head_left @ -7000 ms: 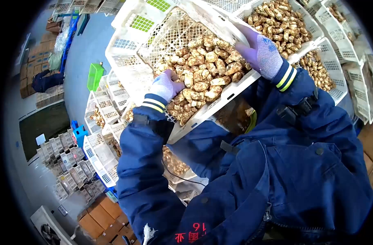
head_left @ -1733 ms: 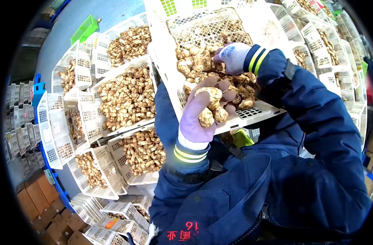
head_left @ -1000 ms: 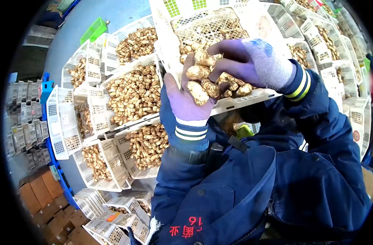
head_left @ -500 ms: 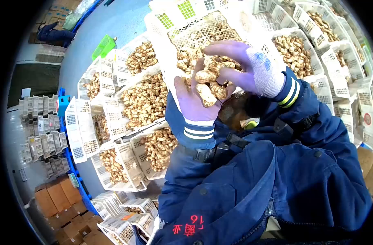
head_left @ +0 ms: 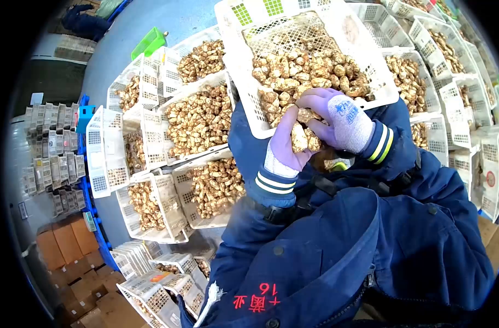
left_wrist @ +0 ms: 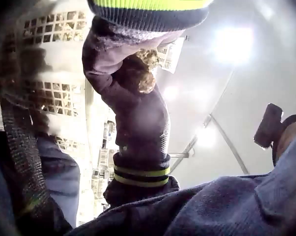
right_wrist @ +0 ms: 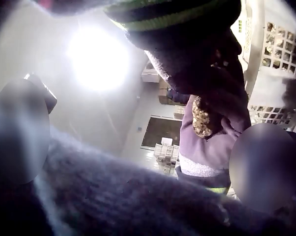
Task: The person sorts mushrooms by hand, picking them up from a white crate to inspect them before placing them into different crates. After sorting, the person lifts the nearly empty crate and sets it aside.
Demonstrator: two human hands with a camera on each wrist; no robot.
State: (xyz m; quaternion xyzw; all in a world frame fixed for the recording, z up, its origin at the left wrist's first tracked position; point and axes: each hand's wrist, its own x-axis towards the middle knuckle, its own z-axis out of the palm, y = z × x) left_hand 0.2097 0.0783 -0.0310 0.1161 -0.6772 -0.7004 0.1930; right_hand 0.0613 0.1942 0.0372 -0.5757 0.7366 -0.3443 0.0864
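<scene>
Floor (head_left: 173,16): smooth blue, visible at far left
Wall (right_wrist: 145,105): pale
Dark panel (right_wrist: 162,132): rectangular, set against it, far left
Ceiling (left_wrist: 197,88): whitish, crossed by narrow bars
Lamp (left_wrist: 234,45): overhead, glaring white
Cardboard boxes (head_left: 66,240): brown, stacked left, with others near right

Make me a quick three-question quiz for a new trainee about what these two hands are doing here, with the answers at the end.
1. True or false: the left hand and right hand are both bare.
2. Multiple choice: the crate nearest them is A, green; B, white; C, blue.
3. Short answer: what do they hold between them?

Key:
1. False; both wear purple and pale gloves.
2. B.
3. Mottled brown lumps.
</scene>
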